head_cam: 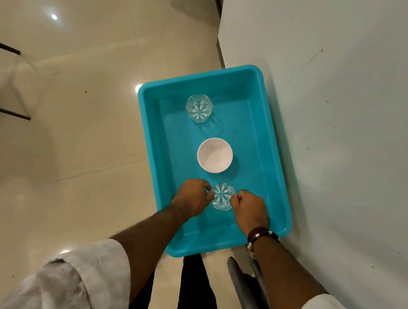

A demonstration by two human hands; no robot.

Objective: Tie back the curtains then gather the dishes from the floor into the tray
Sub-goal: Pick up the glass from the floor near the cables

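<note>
The left hand (192, 197) and right hand (250, 207) are pinching a small cut glass (222, 196) between them, each with curled fingers closing on opposite sides of its rim. The glass is sitting low inside the blue tray (151, 107), in the end nearest the person; whether it is touching the tray bottom is not clear. A white bowl (215, 155) is standing upright in the middle of the tray, just beyond the held glass, and a second glass (199, 107) is standing at the far end. The tray is lying on the glossy tiled floor (66, 131), right against a pale wall (355, 98). A beaded bracelet (261, 235) is circling the right wrist.
</note>
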